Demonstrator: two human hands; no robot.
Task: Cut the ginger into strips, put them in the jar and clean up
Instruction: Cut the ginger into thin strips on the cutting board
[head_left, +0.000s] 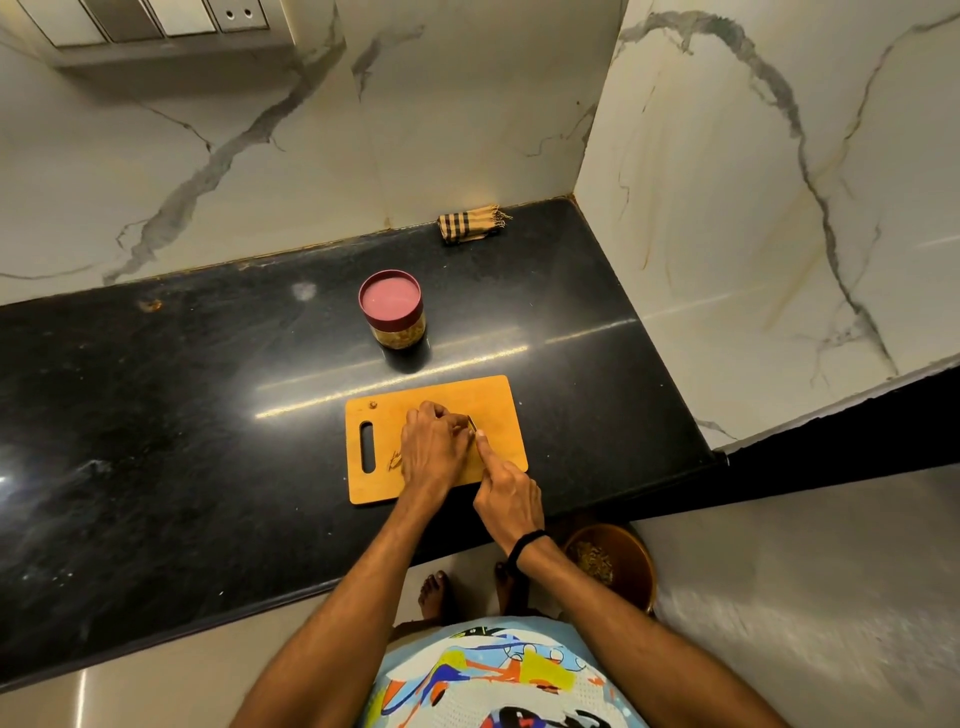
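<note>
An orange wooden cutting board (498, 400) lies on the black counter. My left hand (434, 447) rests on the board with fingers curled over a piece of ginger, which is mostly hidden. My right hand (506, 493) grips a knife (471, 423), index finger stretched along its back; only the blade tip shows beside the left fingers. A few cut ginger strips (395, 460) lie on the board left of my left hand. A jar (392, 312) with a maroon lid on top stands behind the board.
A folded checked cloth (470, 224) lies at the back by the marble wall. A small ginger bit (372, 405) sits at the board's far left corner. A brown bin (613, 564) stands on the floor below the counter edge, near my feet.
</note>
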